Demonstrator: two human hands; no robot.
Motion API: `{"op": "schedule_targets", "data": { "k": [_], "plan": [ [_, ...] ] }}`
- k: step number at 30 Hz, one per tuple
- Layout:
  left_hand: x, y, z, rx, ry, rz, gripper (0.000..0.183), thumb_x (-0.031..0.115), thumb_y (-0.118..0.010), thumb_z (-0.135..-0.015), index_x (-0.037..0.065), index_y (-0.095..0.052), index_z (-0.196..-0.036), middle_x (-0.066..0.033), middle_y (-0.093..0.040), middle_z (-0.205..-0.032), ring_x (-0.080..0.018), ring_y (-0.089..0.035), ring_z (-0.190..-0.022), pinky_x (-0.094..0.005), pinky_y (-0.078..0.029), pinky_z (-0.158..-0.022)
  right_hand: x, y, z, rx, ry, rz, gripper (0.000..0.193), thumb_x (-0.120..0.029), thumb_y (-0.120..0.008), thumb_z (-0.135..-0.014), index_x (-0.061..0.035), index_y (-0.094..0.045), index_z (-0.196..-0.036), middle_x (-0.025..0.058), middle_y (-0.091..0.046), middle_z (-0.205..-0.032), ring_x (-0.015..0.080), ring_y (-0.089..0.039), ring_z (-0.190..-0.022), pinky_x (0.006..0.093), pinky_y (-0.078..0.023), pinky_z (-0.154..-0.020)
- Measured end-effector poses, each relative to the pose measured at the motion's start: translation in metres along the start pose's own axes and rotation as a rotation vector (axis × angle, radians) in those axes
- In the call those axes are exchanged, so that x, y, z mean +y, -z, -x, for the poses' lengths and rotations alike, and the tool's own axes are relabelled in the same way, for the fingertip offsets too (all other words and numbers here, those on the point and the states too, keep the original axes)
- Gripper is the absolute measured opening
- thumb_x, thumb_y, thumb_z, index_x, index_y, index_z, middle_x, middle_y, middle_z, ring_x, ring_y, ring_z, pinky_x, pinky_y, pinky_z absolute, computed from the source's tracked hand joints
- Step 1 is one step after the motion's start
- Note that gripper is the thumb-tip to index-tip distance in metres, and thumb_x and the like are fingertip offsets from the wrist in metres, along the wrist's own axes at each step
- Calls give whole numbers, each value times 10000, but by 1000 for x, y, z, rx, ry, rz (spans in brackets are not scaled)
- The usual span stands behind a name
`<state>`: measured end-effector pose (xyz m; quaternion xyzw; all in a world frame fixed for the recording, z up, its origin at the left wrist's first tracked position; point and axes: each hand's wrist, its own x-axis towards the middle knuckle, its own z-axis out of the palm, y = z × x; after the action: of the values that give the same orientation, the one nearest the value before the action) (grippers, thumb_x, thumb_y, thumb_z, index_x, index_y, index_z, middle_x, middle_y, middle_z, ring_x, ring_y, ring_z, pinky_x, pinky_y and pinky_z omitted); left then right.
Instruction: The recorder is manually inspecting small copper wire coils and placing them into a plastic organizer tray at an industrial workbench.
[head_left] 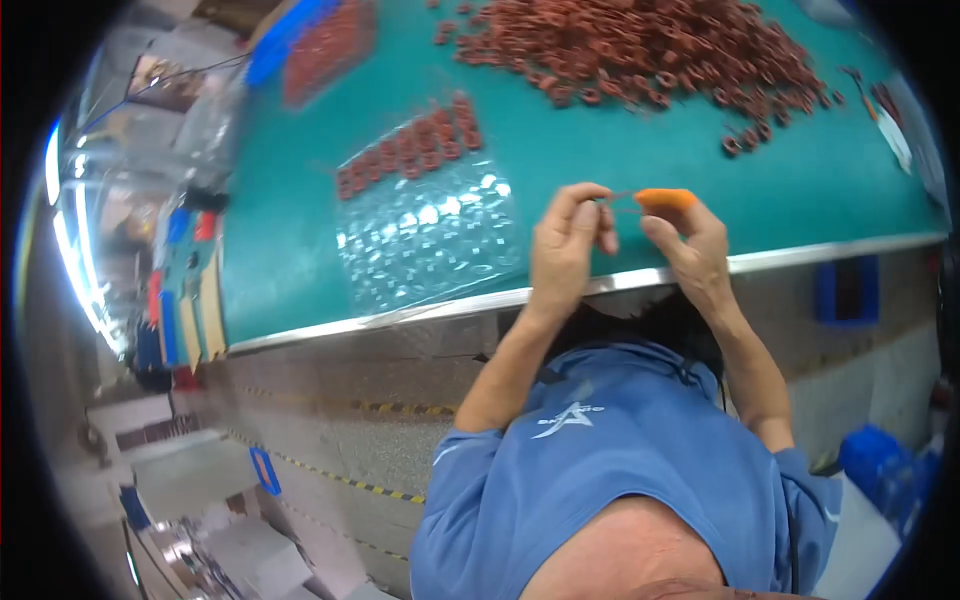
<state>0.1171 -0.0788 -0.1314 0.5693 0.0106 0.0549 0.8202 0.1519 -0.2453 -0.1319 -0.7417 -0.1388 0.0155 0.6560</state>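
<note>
- Near side of ring pile [650, 50], right hand [703, 252] grips orange-handled tool [662, 197].
- Left hand [563, 245]: I can't tell if pinching.
- Slipping tool could jab it, I'd guess.

Toward one o'clock, the view's upper edge cut off the ring pile [640, 48]. At two o'clock, the right hand [697, 250] partly hid an orange-handled tool [662, 197], its thin tips blurred.

The clear plastic tray [430, 245] looks glossy, the orange tool [662, 197] smooth.
</note>
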Motion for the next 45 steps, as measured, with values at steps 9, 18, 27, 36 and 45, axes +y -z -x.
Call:
{"op": "schedule_targets", "data": {
  "k": [9,18,27,36,45],
  "plan": [
    [-1,-8,-2,-29,-102,-494,218,37,-554,-925,9,-550,-1140,-60,-586,-803,-112,-564,-636,-257,-466,-570,-8,-1,0,41,375,273,239,-189,-603,-938,33,-691,-923,74,-665,-764,102,-589,-607,267,-452,-508],
    [4,16,11,-314,261,32,289,273,-433,-1018,4,-529,-1065,-52,-543,-706,-125,-541,-493,-237,-445,-500,-16,3,-9,-66,-88,-125,219,-179,-606,-930,-9,-640,-1063,4,-574,-687,43,-493,-570,189,-385,-497],
    [6,10,21,-275,68,-442,262,86,-487,-971,5,-482,-1220,-33,-584,-763,-102,-565,-655,-243,-486,-619,-11,-3,-10,-160,-348,-433,172,-169,-587,-935,-13,-654,-966,-12,-534,-581,35,-468,-425,168,-371,-374],
    [-6,-1,26,-173,79,89,196,159,-510,-982,8,-533,-1105,-39,-518,-671,-117,-530,-568,-234,-427,-529,-11,-1,4,-35,-10,-240,250,-196,-642,-922,15,-622,-1056,64,-645,-706,90,-594,-592,244,-485,-528],
    [12,-4,12,-87,-288,-810,210,122,-580,-931,-11,-566,-1093,-134,-641,-844,-210,-637,-714,-328,-509,-643,-10,-6,9,-169,-206,-344,267,-241,-640,-927,23,-649,-966,35,-636,-724,64,-576,-582,195,-464,-506]
  ]
}}
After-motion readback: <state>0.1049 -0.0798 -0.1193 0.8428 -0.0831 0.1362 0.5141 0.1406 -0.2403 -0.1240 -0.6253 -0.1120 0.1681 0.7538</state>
